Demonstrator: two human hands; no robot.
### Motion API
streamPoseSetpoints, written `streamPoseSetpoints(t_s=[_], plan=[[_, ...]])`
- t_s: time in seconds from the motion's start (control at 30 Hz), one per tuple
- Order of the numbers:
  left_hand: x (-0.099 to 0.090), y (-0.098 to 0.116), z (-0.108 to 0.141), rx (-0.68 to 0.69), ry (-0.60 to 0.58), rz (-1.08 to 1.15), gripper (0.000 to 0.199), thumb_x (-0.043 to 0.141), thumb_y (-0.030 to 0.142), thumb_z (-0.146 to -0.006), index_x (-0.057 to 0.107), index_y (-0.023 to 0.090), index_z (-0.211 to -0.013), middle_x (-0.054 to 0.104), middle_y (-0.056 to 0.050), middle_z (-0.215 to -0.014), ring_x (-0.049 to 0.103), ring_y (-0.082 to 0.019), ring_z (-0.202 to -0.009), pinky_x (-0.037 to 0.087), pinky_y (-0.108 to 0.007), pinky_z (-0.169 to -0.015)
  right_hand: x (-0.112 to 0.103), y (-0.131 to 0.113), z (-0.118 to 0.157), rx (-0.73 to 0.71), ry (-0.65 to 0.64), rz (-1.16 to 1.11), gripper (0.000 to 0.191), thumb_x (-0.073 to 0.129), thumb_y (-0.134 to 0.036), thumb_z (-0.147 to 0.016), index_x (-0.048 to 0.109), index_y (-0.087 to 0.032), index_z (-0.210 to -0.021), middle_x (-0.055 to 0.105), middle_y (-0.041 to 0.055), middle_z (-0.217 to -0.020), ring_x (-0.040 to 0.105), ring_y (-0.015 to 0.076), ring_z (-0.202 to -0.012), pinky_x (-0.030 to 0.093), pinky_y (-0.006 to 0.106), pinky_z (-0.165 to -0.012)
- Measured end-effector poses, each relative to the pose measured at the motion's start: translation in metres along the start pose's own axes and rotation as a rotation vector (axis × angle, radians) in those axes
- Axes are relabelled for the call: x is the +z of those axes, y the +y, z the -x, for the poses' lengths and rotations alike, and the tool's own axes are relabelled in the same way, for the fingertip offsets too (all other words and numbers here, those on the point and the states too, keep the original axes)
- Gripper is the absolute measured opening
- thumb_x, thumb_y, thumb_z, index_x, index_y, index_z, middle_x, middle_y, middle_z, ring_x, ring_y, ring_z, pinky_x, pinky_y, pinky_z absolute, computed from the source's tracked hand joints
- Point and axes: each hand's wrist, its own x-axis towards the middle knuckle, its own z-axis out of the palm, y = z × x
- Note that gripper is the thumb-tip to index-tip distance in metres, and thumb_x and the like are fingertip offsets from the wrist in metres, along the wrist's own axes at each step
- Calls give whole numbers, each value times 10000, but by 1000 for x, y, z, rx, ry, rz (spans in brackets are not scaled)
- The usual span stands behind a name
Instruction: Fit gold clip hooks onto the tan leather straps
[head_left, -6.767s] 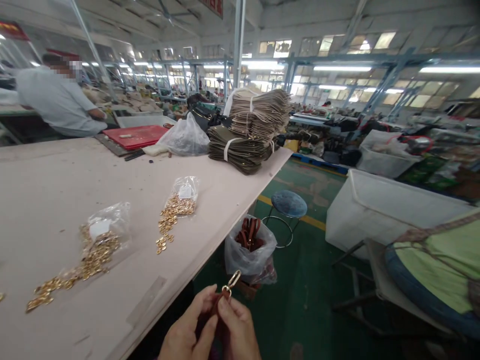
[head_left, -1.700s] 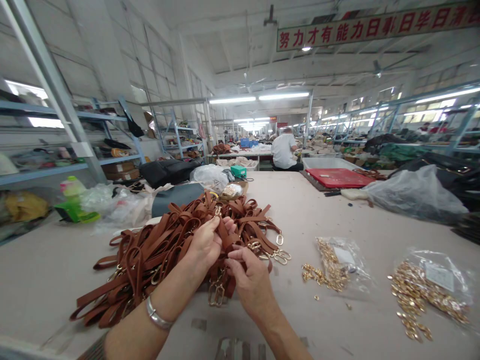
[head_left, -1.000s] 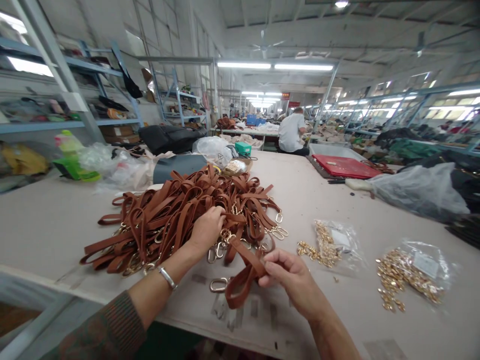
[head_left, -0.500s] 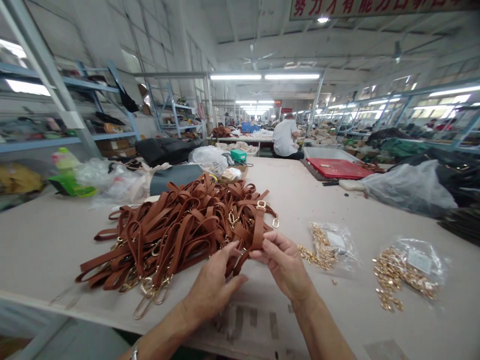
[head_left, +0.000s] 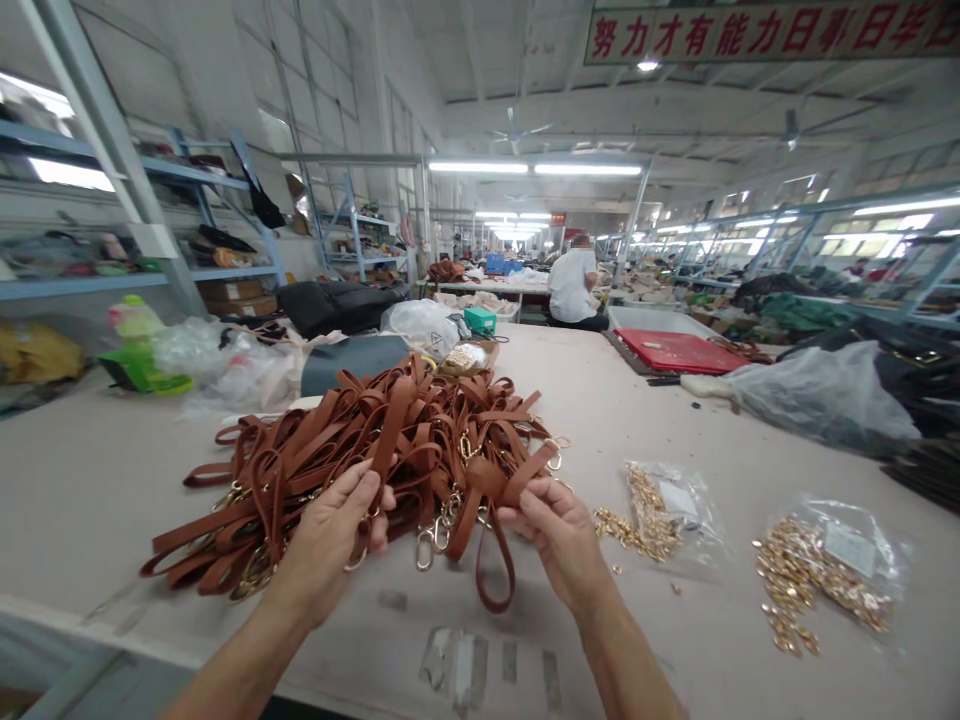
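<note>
Both forearms reach forward, left hand (head_left: 346,515) and right hand (head_left: 555,525) pinching, apart.

Strap pile (head_left: 337,440): on the desk (head_left: 592,400), left of centre.
First packet (head_left: 679,505): on the desk, right of the strap pile; metal pieces (head_left: 643,530) in it and loose on its left.
Second packet (head_left: 851,550): right of the first, slightly nearer; pieces in it and loose on its left.
Tray (head_left: 679,350): desk's far right part.
Plastic bag (head_left: 832,385): right of the tray.
Small box (head_left: 480,320): behind the strap pile.
Bottle (head_left: 137,330): left rear.
Person (head_left: 574,285): beyond the desk.
</note>
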Motion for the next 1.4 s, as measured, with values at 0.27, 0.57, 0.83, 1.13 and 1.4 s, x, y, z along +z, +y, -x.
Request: streamPoseSetpoints(t_s=[0.27,0.57,0.83,1.13,1.4], plan=[[44,39,45,-399,-234,682,435,742,474,-739,702,163,-1041,571,13,-728,362,-39,-483,309,-162,-439,26,20,3,-3,-12,358,196,740,-354,-745,718,-159,-750,662,8,-620,653,151,-573,497,219,-528],[112,18,82,-456,-537,709,375,785,320,-739,716,235,-1098,576,9,-772,419,-77,-628,367,-166,-564,-58,-5,63,-47,244,445,316,729,-459,-750,719,-151,-819,695,49,-690,648,185,-674,536,286,-613],[171,3,107,-438,-593,484,450,730,444,-774,670,220,-1160,626,-3,-806,506,-118,-699,398,-198,-616,-101,-20,128,2,325,120,282,799,-426,-735,694,-173,-802,709,35,-766,666,162,-707,529,276,-692],[210,4,137,-69,-856,70,341,556,322,-903,652,297,-1230,654,-30,-1051,569,-216,-1032,431,-306,-946,-128,-25,168,-98,373,174,135,766,-353,-791,740,-222,-814,725,13,-795,644,138,-737,504,239,-728],[223,11,147,-313,-945,203,368,523,317,-915,621,273,-1267,577,39,-685,520,-135,-677,463,-240,-773,-139,-33,198,12,429,207,205,777,-399,-765,741,-199,-783,719,47,-677,651,156,-619,529,251,-615]])
